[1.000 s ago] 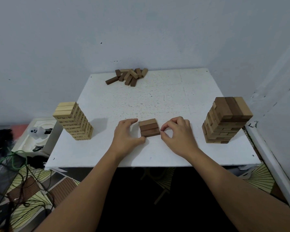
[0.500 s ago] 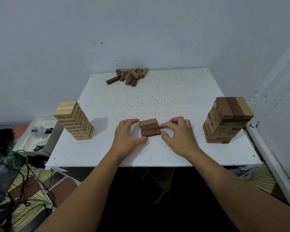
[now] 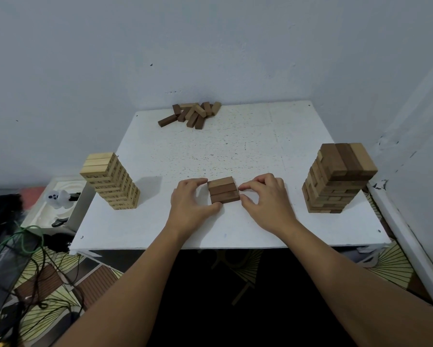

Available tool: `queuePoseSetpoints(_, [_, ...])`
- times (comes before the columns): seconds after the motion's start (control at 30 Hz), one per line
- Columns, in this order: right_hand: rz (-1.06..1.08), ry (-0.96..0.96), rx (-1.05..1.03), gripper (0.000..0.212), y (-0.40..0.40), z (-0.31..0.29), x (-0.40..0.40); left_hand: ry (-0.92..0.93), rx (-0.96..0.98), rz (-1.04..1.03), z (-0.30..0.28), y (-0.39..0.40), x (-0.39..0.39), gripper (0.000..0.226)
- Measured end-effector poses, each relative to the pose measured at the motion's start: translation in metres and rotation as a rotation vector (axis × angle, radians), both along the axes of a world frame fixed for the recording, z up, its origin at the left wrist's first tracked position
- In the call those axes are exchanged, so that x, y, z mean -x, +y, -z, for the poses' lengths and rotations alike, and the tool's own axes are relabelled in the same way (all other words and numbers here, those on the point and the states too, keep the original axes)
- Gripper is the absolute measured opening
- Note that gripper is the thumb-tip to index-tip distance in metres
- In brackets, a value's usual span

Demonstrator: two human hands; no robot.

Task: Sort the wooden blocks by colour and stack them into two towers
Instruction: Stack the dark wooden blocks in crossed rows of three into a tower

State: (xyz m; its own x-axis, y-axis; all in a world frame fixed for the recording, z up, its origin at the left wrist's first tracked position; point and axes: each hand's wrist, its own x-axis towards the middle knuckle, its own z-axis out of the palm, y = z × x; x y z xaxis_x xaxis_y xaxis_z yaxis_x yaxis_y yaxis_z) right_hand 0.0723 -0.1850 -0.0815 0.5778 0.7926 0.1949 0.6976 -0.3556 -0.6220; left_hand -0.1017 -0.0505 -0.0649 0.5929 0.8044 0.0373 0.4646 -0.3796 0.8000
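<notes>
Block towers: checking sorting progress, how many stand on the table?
2: a light tower at the left, a mixed dark-and-light tower at the right. Between the hands lies only a flat three-block layer.

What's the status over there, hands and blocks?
Both hands flank the three dark blocks: left hand, right hand, fingers touching its ends. Loose block pile waits at the far edge. Nothing in the way.
</notes>
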Motion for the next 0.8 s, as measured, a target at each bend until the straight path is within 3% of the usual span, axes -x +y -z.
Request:
queuePoseSetpoints(0.27, [0.001,-0.010,0.016,0.023,0.000,-0.002,0.000,0.007,-0.011,-0.006,0.001,0.003,-0.002,0.059])
queuePoseSetpoints(0.43, [-0.011,0.004,0.025,0.029,-0.002,-0.005,0.001,0.033,0.027,-0.004,-0.004,0.002,0.000,0.081])
queuePoseSetpoints(0.57, [-0.014,0.045,0.063,0.045,-0.003,-0.012,0.001,-0.002,0.186,0.049,-0.013,0.005,0.004,0.097])
queuePoseSetpoints(0.8, [-0.172,0.184,0.214,0.079,0.004,-0.036,-0.011,0.306,0.124,0.173,-0.026,0.031,0.004,0.120])
